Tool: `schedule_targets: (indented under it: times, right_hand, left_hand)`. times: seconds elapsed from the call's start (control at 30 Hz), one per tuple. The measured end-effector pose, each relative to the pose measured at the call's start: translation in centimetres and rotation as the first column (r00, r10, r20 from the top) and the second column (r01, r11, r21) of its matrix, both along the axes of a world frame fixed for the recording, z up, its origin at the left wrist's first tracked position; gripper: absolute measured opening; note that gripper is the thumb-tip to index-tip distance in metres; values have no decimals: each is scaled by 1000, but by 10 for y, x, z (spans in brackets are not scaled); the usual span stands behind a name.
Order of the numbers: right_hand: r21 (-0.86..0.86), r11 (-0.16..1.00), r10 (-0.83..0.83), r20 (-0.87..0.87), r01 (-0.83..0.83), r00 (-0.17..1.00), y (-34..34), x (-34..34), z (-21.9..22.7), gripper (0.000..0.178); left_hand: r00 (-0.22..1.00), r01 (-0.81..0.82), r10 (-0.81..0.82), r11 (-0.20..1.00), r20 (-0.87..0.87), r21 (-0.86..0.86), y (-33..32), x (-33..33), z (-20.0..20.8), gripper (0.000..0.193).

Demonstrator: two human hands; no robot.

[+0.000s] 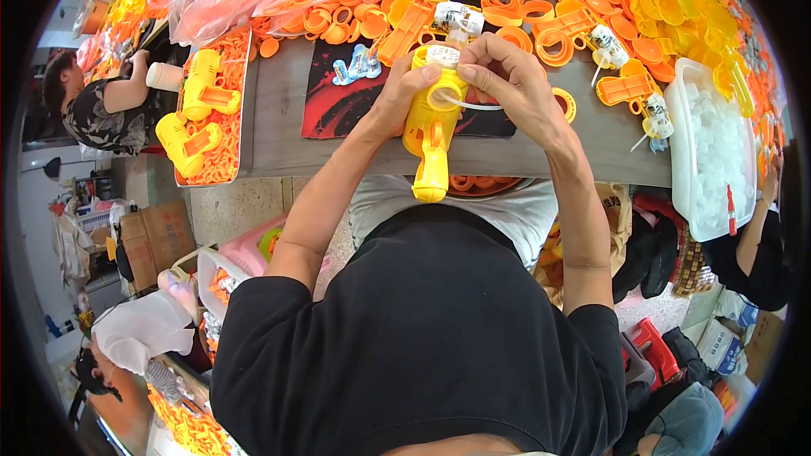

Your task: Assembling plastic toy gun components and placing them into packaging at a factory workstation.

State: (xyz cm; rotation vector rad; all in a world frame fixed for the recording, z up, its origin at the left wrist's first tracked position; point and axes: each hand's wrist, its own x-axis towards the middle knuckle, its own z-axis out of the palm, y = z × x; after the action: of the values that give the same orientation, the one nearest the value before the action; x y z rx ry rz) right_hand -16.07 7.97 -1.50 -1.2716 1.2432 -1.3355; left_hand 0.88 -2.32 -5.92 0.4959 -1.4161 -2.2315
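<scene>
Over the near edge of the table, a yellow toy gun (pixel 431 131) with a rounded body hangs handle-down toward me. My left hand (pixel 395 95) is closed around its left side, thumb near the top. The thumb and fingers of my right hand (pixel 507 76) are pinched together at the gun's upper right edge; what lies between them is hidden. A thin white tube (pixel 480 106) runs from a round opening in the gun to below my right hand. Just beyond the gun is a translucent whitish part (pixel 457 37).
A black-and-red mat (pixel 325 105) lies under my hands, with small blue-and-white pieces (pixel 358 66) on it. Orange parts, rings (pixel 553 48) and orange assemblies (pixel 625 89) surround it. A white tub (pixel 691 160) of translucent pieces stands right; yellow guns (pixel 207 93) lie left. Other people work at both sides.
</scene>
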Motion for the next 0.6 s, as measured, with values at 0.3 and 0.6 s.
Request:
schedule_targets:
  times: [0.3,0.6]
  right_hand:
    - [-174,977,-133,-66,120,989,-2,18,6,8]
    - [-382,822,-531,-248,421,811,22,67,1,40]
  left_hand:
    - [991,-123,113,982,-77,-146,-6,-3,-2,54]
    - [952,-261,162,874,-261,-409,-19,-3,10,61]
